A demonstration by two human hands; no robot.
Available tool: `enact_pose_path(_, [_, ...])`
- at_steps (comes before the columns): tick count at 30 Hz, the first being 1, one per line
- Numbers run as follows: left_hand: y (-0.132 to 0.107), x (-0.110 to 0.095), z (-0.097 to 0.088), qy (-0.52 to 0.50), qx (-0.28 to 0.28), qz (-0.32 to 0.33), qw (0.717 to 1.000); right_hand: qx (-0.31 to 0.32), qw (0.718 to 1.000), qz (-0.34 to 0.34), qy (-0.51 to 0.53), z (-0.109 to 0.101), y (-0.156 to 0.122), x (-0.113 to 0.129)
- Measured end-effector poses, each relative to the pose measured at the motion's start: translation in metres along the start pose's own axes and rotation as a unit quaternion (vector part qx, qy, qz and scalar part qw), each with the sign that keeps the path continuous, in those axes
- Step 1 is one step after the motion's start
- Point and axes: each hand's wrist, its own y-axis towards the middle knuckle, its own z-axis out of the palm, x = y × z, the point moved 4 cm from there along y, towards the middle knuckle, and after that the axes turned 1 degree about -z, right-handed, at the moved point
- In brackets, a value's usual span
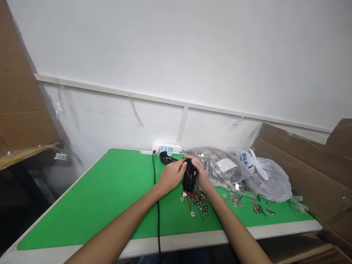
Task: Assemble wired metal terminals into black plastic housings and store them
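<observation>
Two bare forearms reach in from the near edge of a table covered by a green mat [115, 187]. A black cylinder [189, 179], wound with thin red wire near its top, stands roughly upright just above the mat, held between both hands. The left hand [171, 176] presses against its left side, with the fingertips [182, 165] closed near the red wire, perhaps to steady it. The right hand [202, 176] curls over its top and right side, so the two grips seem to brace it from opposite sides. Just below lies a loose pile of metal terminals [196, 202] with red wires, placed within easy reach. More terminals [236, 200] are scattered to the right. Beyond them sit a clear bag of metal parts [220, 165] and a white plastic bag [268, 181]. A black tool [165, 158] lies at the far edge, near a power strip [166, 148].
</observation>
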Motion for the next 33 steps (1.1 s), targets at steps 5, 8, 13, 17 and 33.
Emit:
enact_pose_path(5, [0.002, 0.007, 0.0, -0.062, -0.025, -0.046, 0.997, 0.021, 0.999, -0.013, 0.038, 0.001, 0.003, -0.001])
enact_pose_path(8, [0.007, 0.016, -0.001, -0.151, -0.046, -0.078, 0.984, 0.029, 0.996, 0.007, 0.084, -0.001, 0.006, -0.006])
enact_pose_path(13, [0.013, 0.023, -0.004, -0.25, -0.056, -0.097, 0.962, 0.029, 0.996, 0.027, 0.082, -0.003, 0.01, -0.01])
enact_pose_path(17, [0.013, 0.022, -0.006, -0.197, -0.035, -0.066, 0.978, 0.052, 0.994, 0.048, 0.08, 0.004, 0.007, -0.009])
enact_pose_path(33, [0.01, 0.02, -0.019, -0.015, -0.057, -0.04, 0.997, 0.028, 0.995, 0.092, -0.036, -0.007, 0.008, -0.029])
